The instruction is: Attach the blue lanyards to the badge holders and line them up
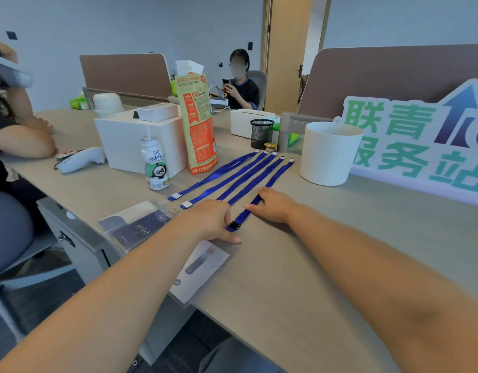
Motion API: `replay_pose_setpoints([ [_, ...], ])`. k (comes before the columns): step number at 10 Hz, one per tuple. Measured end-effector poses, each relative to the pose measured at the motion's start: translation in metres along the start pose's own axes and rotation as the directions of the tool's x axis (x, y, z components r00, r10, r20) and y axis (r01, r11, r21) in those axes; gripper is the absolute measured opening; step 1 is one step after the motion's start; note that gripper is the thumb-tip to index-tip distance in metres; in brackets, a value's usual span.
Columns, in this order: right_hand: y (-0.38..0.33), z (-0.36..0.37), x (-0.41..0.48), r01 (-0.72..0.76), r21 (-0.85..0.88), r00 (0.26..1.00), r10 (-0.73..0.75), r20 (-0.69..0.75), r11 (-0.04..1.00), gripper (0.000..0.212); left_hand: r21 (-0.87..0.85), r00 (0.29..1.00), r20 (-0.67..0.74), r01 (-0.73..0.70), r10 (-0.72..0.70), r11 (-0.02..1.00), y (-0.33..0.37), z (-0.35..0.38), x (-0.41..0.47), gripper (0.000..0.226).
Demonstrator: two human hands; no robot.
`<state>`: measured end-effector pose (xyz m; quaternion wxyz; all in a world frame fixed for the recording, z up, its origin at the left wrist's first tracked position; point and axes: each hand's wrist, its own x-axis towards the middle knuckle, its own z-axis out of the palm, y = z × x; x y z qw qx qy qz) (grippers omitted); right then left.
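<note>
I see five blue lanyards [232, 179] lying flat on the table [299, 265], side by side in slanted parallel lines, each with a small pale clip at its far end. Two near ends show white tags, and the rightmost strap ends in a black buckle [234, 226]. My right hand [272, 204] lies on that rightmost strap with its fingers nearly straight, pressing it down. My left hand [213, 222] has curled fingers against the buckle, but I cannot tell whether they pinch it. Its thumb rests on a clear badge holder [200, 267] with a card inside, at the table's near edge. A stack of holders [135, 224] sits to the left, but I cannot count them.

A white tub [329, 153] stands just right of the lanyards and a black mesh cup [261, 133] stands beyond them. I cannot see inside either one.
</note>
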<state>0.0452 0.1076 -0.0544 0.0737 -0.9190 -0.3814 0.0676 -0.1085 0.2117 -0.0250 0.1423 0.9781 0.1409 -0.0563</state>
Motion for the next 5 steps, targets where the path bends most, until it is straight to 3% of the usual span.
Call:
replay_pose_setpoints([
  [3, -0.003, 0.003, -0.005, -0.001, -0.098, 1.0, 0.001, 0.003, 0.995, 0.076, -0.089, 0.997, -0.053, -0.052, 0.047, 0.995, -0.009, 0.001, -0.013, 0.039],
  [5, -0.004, 0.0, -0.01, -0.005, 0.01, 0.999, 0.005, -0.033, 1.0, 0.073, -0.132, 0.988, -0.14, -0.081, 0.062, 0.988, -0.011, 0.004, -0.018, 0.032],
])
